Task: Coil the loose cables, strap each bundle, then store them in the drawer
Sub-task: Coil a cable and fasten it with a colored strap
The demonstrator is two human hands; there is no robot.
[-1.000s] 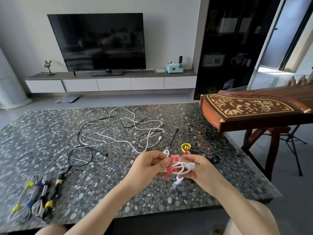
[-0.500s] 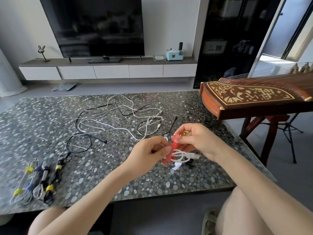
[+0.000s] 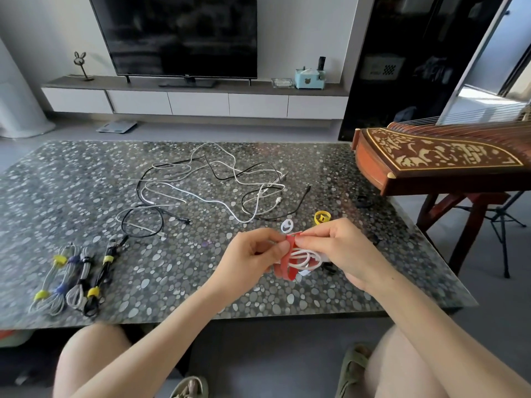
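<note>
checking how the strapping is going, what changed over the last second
The right hand moved up from the plug end of the white cable coil and now pinches the red strap by its end, drawing it over the coil toward the left hand, which kept its grip. The loose cables, strapped bundles and yellow strap roll stayed put.

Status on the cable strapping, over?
Left hand grips white coil. Right hand pinches red strap looped round it. Loose cables lie tangled beyond. Nothing in the way.
</note>
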